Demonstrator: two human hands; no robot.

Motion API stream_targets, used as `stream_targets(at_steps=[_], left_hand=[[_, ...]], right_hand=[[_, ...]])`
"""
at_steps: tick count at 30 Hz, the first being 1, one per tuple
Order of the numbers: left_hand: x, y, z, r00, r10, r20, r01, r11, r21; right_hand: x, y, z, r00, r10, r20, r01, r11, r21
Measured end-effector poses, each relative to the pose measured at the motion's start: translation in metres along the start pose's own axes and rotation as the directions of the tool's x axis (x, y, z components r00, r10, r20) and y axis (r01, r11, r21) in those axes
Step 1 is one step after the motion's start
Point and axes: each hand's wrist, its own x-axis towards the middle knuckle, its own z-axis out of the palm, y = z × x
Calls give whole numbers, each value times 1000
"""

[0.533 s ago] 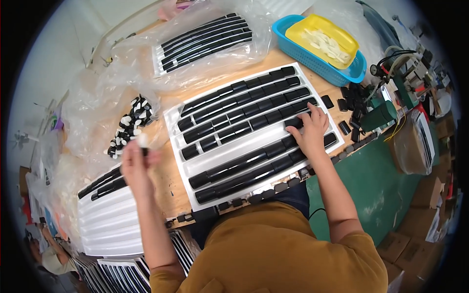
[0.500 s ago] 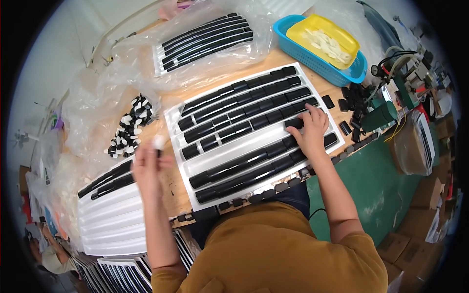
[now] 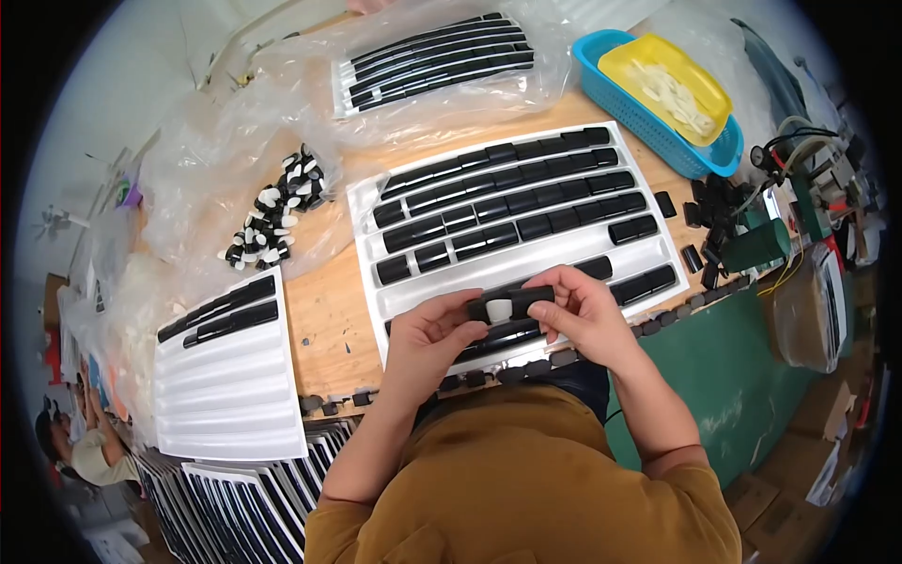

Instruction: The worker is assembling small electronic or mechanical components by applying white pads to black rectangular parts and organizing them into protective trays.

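Both my hands meet above the near rows of a white grooved tray (image 3: 531, 258). In the fingers of my left hand (image 3: 427, 334), closed, is a small black piece with a white tab (image 3: 499, 309). Thumb and fingers of my right hand (image 3: 594, 320) pinch a smooth black piece (image 3: 535, 299) right beside it. The two pieces look end to end; whether they are joined I cannot tell. Rows of glossy black pieces (image 3: 507, 205) fill most of the tray's grooves. A short black length (image 3: 632, 230) lies at the right end of a mostly bare groove.
Left of the tray is a heap of black-and-white pieces (image 3: 282, 202) on clear plastic. A second white tray (image 3: 225, 395) lies nearer left, above stacked trays (image 3: 240, 508). A filled tray (image 3: 442, 61), a blue basket (image 3: 648, 122) with a yellow tray, and loose black pieces (image 3: 700, 211) surround the work.
My left hand has come right from near the heap, bringing the white-tabbed piece. My right hand has drawn back from the tray's right side, and the hands now meet. The view has shifted.
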Motion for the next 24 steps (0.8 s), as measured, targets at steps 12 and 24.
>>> stream_targets(at_steps=[12, 24], left_hand=[[-10, 4, 6, 995, 51, 83, -72, 960, 270], [-15, 9, 3, 991, 65, 118, -97, 952, 290]], right_hand=[[-10, 2, 18, 995, -100, 25, 103, 946, -306], [-6, -3, 17, 981, -144, 128, 184, 901, -392]])
